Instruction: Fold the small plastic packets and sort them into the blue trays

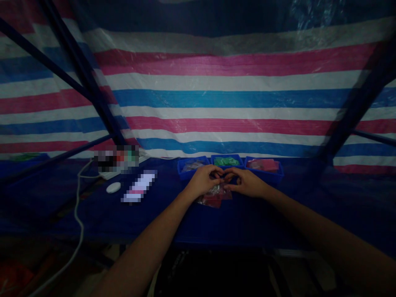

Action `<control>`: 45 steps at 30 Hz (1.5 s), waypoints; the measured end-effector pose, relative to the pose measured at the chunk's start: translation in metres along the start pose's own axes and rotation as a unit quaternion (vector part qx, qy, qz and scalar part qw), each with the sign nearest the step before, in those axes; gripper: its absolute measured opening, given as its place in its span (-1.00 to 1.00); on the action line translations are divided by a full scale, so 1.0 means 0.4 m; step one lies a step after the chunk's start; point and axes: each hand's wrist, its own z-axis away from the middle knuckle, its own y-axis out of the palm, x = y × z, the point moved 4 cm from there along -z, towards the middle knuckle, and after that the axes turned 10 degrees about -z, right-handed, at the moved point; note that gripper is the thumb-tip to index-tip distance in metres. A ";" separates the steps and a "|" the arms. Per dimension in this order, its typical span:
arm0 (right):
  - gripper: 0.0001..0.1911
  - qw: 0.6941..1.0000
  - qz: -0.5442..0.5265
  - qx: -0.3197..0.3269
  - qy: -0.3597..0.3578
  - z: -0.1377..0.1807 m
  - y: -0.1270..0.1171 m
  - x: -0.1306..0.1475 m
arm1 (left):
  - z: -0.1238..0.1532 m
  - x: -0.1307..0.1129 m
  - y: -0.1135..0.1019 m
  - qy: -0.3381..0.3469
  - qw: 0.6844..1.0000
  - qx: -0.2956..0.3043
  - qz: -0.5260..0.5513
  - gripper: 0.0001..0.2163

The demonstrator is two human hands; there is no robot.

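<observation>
Left hand point(204, 180), right hand point(247, 182): curling over packets point(213, 201); grip indiscernible.
Trays point(270, 176): lining worktop point(250, 222)'s far edge, likely for reach.

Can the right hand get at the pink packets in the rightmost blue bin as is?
Likely yes: the right hand sits close in front of the blue bin, the pink packets show in its open top, and nothing visible blocks the way.
</observation>
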 end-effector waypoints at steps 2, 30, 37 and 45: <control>-0.51 0.996 -0.090 0.004 0.026 -0.006 0.004 -0.026 | -0.001 0.000 -0.003 -0.014 0.998 -0.016 0.051 -0.71; -0.59 0.971 -0.037 -0.228 -0.058 0.009 -0.071 0.043 | -0.009 -0.004 -0.008 -0.087 0.961 -0.049 0.259 -0.72; -0.75 0.968 -0.111 -0.213 -0.075 -0.001 -0.071 0.017 | -0.008 0.012 0.003 -0.085 0.969 -0.023 0.229 -0.74; -0.58 0.968 -0.163 -0.182 -0.062 0.001 -0.050 0.025 | -0.004 0.005 0.005 -0.038 0.985 -0.051 0.158 -0.56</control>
